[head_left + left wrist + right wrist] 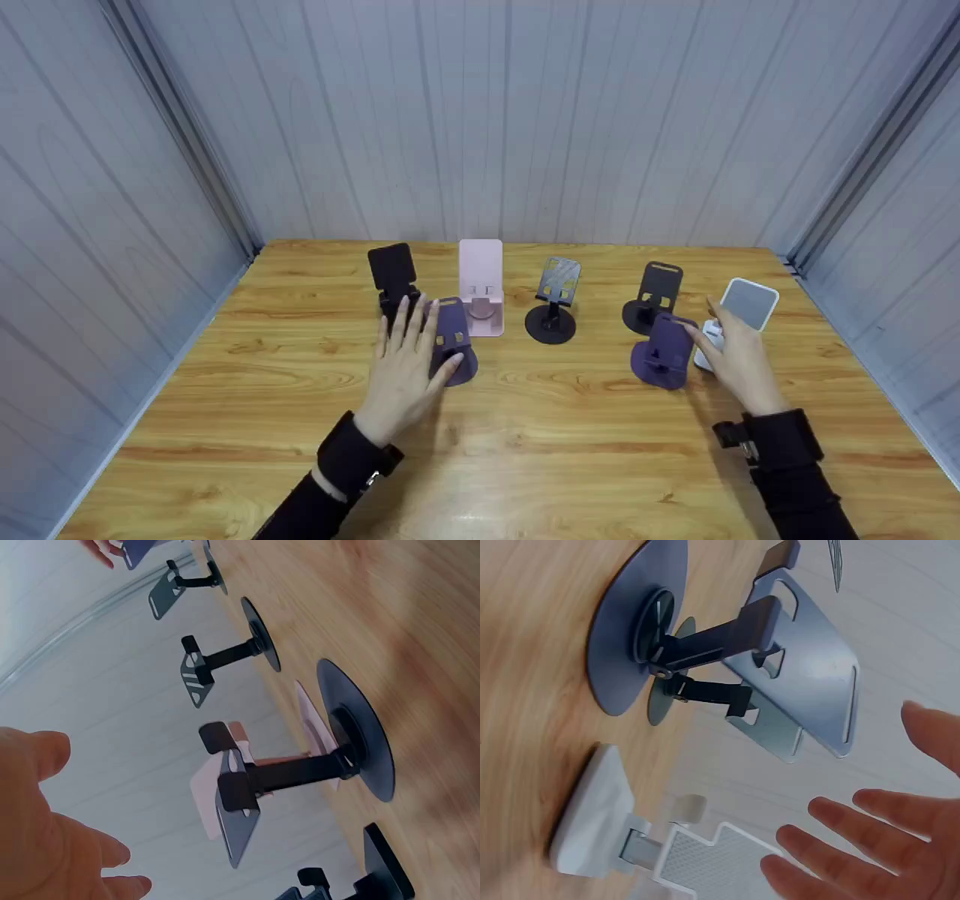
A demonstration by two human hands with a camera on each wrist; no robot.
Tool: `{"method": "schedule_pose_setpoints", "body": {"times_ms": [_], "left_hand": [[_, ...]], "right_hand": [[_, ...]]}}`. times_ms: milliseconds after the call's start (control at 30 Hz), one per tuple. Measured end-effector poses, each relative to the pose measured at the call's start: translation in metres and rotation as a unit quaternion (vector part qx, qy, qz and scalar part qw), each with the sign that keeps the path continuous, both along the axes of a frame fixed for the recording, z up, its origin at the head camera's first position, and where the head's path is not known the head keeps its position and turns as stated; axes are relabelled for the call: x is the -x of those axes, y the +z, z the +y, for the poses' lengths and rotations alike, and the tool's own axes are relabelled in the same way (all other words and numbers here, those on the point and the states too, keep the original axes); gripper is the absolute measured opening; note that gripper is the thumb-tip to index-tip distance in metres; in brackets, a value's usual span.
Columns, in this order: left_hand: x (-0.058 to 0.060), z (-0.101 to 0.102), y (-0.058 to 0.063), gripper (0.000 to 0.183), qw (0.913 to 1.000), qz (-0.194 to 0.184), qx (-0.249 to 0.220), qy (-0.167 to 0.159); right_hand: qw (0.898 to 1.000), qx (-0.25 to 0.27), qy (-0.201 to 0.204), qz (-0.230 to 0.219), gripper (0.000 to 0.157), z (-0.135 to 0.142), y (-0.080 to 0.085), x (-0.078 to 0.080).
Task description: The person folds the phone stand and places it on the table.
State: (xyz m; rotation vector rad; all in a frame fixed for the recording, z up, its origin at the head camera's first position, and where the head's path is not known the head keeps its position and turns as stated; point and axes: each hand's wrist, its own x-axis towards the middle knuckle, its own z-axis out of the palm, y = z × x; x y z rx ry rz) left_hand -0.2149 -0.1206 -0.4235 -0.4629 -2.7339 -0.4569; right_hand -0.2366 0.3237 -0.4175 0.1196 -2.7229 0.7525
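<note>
My left hand [403, 375] hovers with fingers extended in front of a purple phone stand [454, 319] with a round base. The left wrist view shows a gap between this hand [52, 840] and that stand's plate [238, 829]. Partly behind the fingers is a black phone stand [391, 266]. On the right, my other hand [739, 364] reaches between a second purple phone stand [670, 345] and a white phone stand [751, 302] with a grey pad. Seen from the right wrist, its fingers [870, 836] are spread and grip nothing.
Behind the left purple stand stands a pink phone stand [480, 259]. A dark stand with a patterned plate [551, 324] is mid-table, and a dark grey stand [660, 281] sits behind the right purple one. Pale panels [480, 120] wall in the wooden table [525, 450] behind and at both sides.
</note>
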Motion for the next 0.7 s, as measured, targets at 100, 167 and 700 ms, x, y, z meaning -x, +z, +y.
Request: {"method": "schedule_pose_setpoints", "body": {"times_ms": [100,167,700], "left_hand": [[-0.002,0.007,0.001,0.077,0.9999,0.01,0.006,-0.01],[-0.004,0.012,0.001,0.077,0.9997,0.013,0.013,-0.016],[-0.006,0.075,0.001,0.079,0.9966,0.0,0.044,-0.07]], "right_hand": [[0.999,0.042,-0.003,0.011,0.061,0.003,-0.003,0.001],[0.998,0.062,-0.004,0.016,0.057,0.004,-0.007,0.002],[0.973,0.219,0.044,-0.065,0.035,0.016,-0.021,0.008]]}}
